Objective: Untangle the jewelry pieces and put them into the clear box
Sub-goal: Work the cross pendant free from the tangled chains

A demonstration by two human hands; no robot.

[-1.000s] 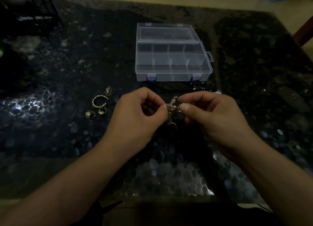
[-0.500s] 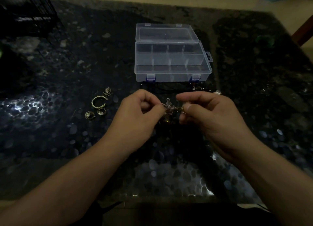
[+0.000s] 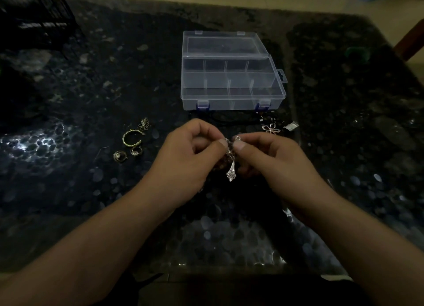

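My left hand (image 3: 183, 158) and my right hand (image 3: 270, 161) meet over the table's middle, both pinching a tangled silver jewelry cluster (image 3: 230, 155); a long silver pendant (image 3: 231, 171) dangles below the thumbs. The clear box (image 3: 231, 96) stands open just beyond the hands, lid tipped back, its divided compartments showing nothing inside. To the left lie a gold open bangle (image 3: 132, 137), two small rings (image 3: 127, 154) and a small chain clump (image 3: 144, 123). A flower-shaped silver pendant (image 3: 271, 128) and a small silver piece (image 3: 291, 126) lie right of the hands, near a black cord.
The table is dark, glossy, pebble-patterned (image 3: 68, 179). A black wire rack (image 3: 39, 18) stands at the far left corner. A green object (image 3: 356, 53) sits at the far right, near a reddish chair edge (image 3: 413, 39).
My hands have drawn closer together, thumbs nearly touching. The cluster has turned so the long pendant now hangs straight down. The flower pendant on the table has come into view.
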